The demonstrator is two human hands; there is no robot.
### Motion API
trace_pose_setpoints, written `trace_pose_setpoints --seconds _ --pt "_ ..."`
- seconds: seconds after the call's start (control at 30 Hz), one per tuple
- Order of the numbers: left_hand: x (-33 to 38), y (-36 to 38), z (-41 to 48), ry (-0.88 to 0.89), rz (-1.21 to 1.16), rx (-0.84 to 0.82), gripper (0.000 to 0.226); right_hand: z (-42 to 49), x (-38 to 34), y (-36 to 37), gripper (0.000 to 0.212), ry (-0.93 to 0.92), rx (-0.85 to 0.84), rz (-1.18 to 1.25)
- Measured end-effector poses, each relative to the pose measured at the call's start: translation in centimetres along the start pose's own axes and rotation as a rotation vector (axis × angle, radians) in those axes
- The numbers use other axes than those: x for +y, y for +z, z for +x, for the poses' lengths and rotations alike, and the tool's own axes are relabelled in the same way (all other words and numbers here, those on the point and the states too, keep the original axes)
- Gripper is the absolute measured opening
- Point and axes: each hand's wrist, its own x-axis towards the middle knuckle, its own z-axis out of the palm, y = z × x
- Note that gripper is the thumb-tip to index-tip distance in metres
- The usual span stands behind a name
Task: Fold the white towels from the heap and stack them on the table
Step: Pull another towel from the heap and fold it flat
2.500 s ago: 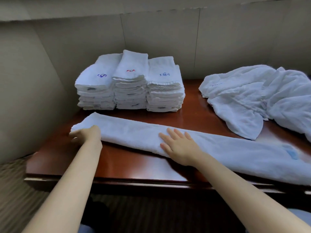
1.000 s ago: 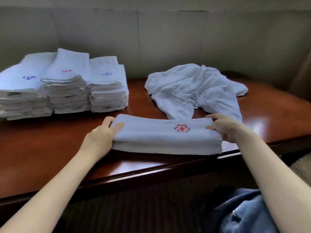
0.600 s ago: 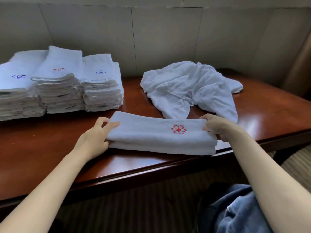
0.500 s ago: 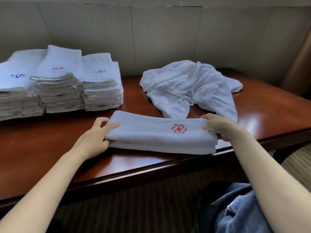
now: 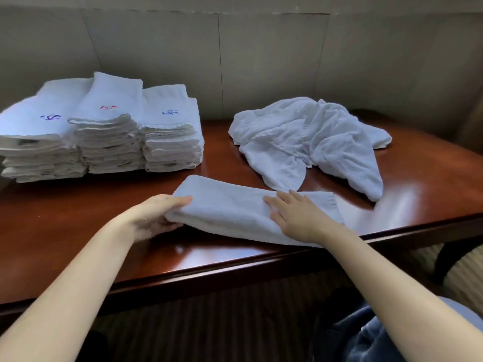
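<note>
Done, back left of table [image 5: 78,231]: three stacks of folded towels [image 5: 104,131], side by side and touching, set against the wall [image 5: 261,61]. Left stack topped with blue stitching, middle stack tallest and topped with red stitching, right stack topped with blue. Many layers in each; exact count not readable

In hand, near front edge of table: one towel [image 5: 230,205], folded into a long flat band of several layers, lying slightly askew with right end close to the table edge. Not yet down to the compact size of the stacked pieces, so judged part-folded, with at least one more fold across its length owed, then a lift onto a stack

Left hand [image 5: 154,218]: gripping the left end of the towel, fingers over the top layer and thumb tucked beneath the edge

Right hand [image 5: 295,215]: flat on top of the towel towards its right half, fingers straight and spread, pressing or smoothing, holding nothing

Left to do, back right of table: heap [image 5: 308,142] of unfolded white towels, crumpled and overlapping, well apart from the stacks and just behind the right end of the towel in hand. Number of pieces in it not tellable; looks like a few rather than many

Overall judgement: bulk of the job finished, heap much smaller than the stacked total, one piece mid-fold, remainder waiting

Also present: dark trouser leg [image 5: 366,340] below the table edge, striped carpet [image 5: 235,322]
</note>
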Motion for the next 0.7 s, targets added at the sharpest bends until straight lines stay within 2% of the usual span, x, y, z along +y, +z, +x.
trace_pose_setpoints --seconds 0.07,0.1,0.13,0.2,0.27,0.33,0.47,0.57,0.63,0.7 --pt "0.2 0.3 0.7 0.117 -0.094 0.137 0.017 -0.1 0.2 -0.4 0.053 0.004 -0.032 0.089" --pt "0.2 0.6 1.2 0.179 -0.169 0.234 0.027 -0.2 0.3 -0.7 0.057 -0.017 -0.052 0.121" --pt "0.1 0.8 1.7 0.210 -0.250 0.331 0.047 -0.2 0.4 -1.2 0.061 -0.039 -0.066 0.146" --pt "-0.2 1.3 2.4 0.205 -0.371 0.462 0.073 -0.1 0.5 -2.0 0.064 -0.070 -0.031 0.233" --pt "-0.4 1.9 2.8 0.185 -0.373 0.480 0.079 0.4 0.5 -2.5 0.056 -0.047 0.067 0.348" --pt "-0.6 2.6 3.0 0.180 -0.281 0.421 0.089 1.1 0.4 -2.3 0.055 0.012 0.113 0.335" --pt "-1.2 4.5 3.1 0.244 -0.120 0.382 0.111 2.2 -0.5 -1.4 0.058 0.057 -0.021 0.266" --pt "-1.5 4.3 3.8 0.345 -0.054 0.485 0.102 1.9 -1.1 -2.0 0.057 0.009 -0.076 0.342" --pt "-1.4 3.7 4.0 0.371 -0.045 0.586 0.085 1.4 -1.8 -2.2 0.052 -0.038 -0.182 0.441" --pt "-1.2 3.2 4.1 0.358 -0.058 0.595 0.065 1.2 -2.7 -2.0 0.048 -0.048 -0.245 0.559"
